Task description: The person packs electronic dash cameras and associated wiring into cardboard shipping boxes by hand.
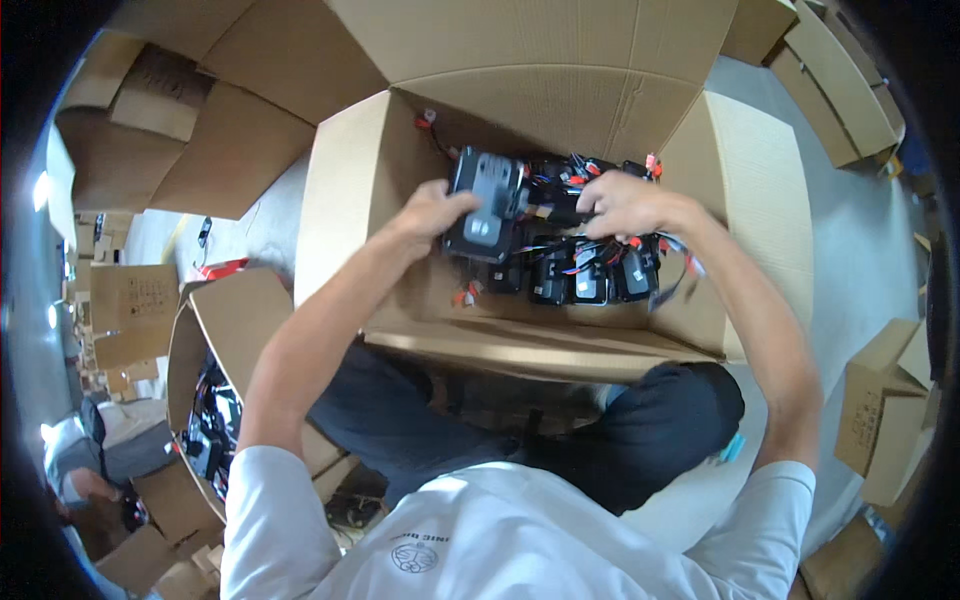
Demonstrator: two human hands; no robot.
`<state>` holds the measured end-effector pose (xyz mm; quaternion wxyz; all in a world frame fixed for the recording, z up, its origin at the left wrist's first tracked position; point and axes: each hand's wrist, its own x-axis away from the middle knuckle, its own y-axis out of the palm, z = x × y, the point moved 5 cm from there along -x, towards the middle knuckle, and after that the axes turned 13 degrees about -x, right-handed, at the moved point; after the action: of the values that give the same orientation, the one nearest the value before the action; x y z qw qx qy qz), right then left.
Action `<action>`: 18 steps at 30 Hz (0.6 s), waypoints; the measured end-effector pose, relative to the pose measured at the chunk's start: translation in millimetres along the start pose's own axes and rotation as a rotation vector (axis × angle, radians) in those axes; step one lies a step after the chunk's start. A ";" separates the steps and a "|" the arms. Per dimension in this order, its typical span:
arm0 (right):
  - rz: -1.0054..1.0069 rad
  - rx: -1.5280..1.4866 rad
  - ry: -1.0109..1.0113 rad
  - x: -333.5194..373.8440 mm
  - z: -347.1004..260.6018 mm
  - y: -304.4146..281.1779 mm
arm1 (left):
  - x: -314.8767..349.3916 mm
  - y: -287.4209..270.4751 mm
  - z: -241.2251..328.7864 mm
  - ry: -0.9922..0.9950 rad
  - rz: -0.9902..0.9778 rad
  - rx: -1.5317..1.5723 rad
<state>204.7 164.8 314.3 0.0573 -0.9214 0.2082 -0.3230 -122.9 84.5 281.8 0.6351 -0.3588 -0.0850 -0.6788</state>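
My left hand (436, 212) is closed on the left edge of a flat black rectangular device (483, 208) with a grey panel on its face, held tilted over the open cardboard box (340, 215). Dark cables run from its right side toward my right hand (630, 205), whose fingers are curled around the wire bundle (560, 212). Loose wire ends (685, 275) trail below that hand, smeared by motion. Under my hands, several similar black devices (590, 278) stand in rows in the box, with coloured wires and red-and-white connectors among them.
At my left, a smaller open carton (215, 300) holds more black wired devices (215, 415). Empty-looking cartons (880, 410) stand along the right. Another person's hand (92, 487) shows at the lower left. My knees (690, 405) are against the near side of the box.
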 end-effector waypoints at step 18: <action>-0.017 0.234 -0.045 -196.1 80.9 111.3 | -149.2 69.5 -270.9 -0.149 0.421 -0.822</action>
<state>78.0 144.0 112.0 0.1664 -0.9172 0.1598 -0.3249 -171.0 36.9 -27.8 0.5564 -0.6378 0.2204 -0.4847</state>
